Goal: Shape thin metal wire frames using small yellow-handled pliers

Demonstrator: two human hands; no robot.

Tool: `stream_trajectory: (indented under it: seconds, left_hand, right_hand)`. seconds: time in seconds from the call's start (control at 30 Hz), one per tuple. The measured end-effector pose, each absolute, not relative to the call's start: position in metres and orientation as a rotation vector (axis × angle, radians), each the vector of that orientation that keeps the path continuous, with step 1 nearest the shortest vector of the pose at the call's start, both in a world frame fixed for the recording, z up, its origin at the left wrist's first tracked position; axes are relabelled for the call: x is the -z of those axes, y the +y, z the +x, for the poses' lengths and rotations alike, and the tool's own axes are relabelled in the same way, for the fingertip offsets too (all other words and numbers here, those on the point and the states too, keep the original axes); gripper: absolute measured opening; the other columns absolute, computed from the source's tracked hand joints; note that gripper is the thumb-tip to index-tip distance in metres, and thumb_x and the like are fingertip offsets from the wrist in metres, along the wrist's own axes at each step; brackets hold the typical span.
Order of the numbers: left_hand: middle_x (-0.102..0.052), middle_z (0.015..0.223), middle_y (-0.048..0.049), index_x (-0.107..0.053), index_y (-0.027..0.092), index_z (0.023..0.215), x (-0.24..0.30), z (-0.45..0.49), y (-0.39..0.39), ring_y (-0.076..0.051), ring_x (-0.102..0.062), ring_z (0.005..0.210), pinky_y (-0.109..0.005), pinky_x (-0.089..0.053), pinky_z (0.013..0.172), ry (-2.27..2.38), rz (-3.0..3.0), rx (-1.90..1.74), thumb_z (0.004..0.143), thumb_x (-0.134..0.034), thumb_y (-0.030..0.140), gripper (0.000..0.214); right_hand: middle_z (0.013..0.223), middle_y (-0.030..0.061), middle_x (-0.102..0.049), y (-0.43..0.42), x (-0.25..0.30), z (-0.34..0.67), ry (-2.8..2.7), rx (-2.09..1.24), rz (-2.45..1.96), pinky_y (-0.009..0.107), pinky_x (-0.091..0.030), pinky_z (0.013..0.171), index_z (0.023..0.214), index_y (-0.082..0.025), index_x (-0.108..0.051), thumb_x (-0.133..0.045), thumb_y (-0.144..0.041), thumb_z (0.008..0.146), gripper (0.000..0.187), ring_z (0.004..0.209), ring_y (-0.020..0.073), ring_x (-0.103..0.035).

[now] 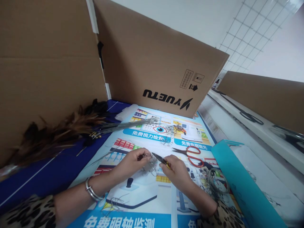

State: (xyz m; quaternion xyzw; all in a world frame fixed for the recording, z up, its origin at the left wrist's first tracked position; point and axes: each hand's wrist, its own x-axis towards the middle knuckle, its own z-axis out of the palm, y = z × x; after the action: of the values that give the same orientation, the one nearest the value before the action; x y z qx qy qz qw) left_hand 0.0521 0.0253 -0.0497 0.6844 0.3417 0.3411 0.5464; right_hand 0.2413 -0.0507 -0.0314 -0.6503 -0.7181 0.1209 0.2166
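Observation:
My left hand [133,162] is closed in a pinch on a tangle of thin wire [150,167] over a printed poster [147,205]. My right hand [176,171] grips small pliers [159,158], whose dark tip points left towards the wire and the left fingers. A silver bangle [92,190] circles my left wrist. Both sleeves have a leopard print.
Red-handled scissors [193,155] lie right of my right hand. Brown feathers [59,133] with wire stems [128,124] lie at the left. Cardboard sheets [154,63] stand behind. A teal folder [239,183] and a coil of wire [217,185] lie at the right.

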Motion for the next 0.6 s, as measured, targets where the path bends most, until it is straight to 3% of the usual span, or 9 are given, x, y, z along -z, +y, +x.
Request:
stream_trajectory:
  seconds: [0.33, 0.6]
  left_hand:
    - [-0.053, 0.064, 0.0014, -0.058, 0.017, 0.069, 0.0525, 0.0515, 0.0255, -0.013, -0.047, 0.063, -0.021, -0.036, 0.059, 0.831, 1.668, -0.895, 0.073, -0.055, 0.022, 0.007]
    - [-0.048, 0.068, 0.0023, -0.053, 0.016, 0.074, 0.0508, 0.0502, 0.0257, -0.012, -0.044, 0.065, -0.022, -0.035, 0.059, 0.808, 1.718, -0.784, 0.080, -0.049, 0.026, 0.012]
  right_hand:
    - [0.071, -0.0008, -0.053, -0.0519, 0.0316, 0.2407, -1.978, -0.267, -1.876, 0.021, -0.030, 0.060, 0.073, -0.020, -0.051, -0.051, -0.033, 0.082, 0.016, 0.069, 0.0123, -0.049]
    - [0.077, 0.0000, -0.056, -0.0516, 0.0294, 0.2432, -2.002, -0.126, -1.984, 0.021, -0.030, 0.061, 0.077, -0.021, -0.053, -0.049, -0.033, 0.083, 0.014, 0.073, 0.0131, -0.051]
